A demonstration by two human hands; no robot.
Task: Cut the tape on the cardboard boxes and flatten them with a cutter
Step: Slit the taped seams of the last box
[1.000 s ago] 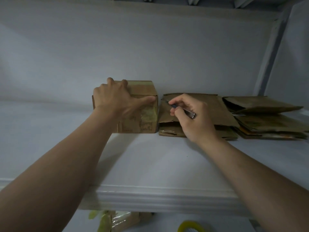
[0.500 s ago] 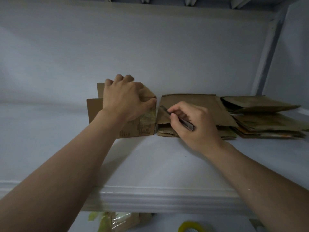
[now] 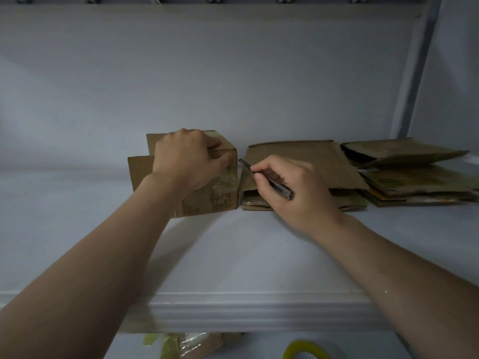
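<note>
The cardboard box (image 3: 207, 187) stood on the white shelf (image 3: 233, 255), towards its rear and just left of centre, hard against a stack of flattened boxes (image 3: 305, 167). Its flaps were found partly raised: one stood up behind the left hand and another projected at the left side, which suggested that the top seam had been opened. Yellowed tape (image 3: 226, 180) remained stuck over the upper right corner and down the front face. The left hand (image 3: 189, 161) lay over the top of the box, fingers curled round the right-hand top edge and thumb pressed on the taped corner, gripping and steadying it. The right hand (image 3: 293, 193) was closed round the cutter (image 3: 267, 178) in a pen-like hold, its tip pointed at the box's right edge and just beside it; whether the blade touched the tape could not be determined. To the right lay a second pile of flattened boxes (image 3: 414, 172), so the greater part of the work appeared done. In my judgement the remaining tape had yet to be cut and this box collapsed. More cardboard (image 3: 191, 344) and a roll of tape (image 3: 308, 349) showed below the shelf edge; their condition could not be established.
</note>
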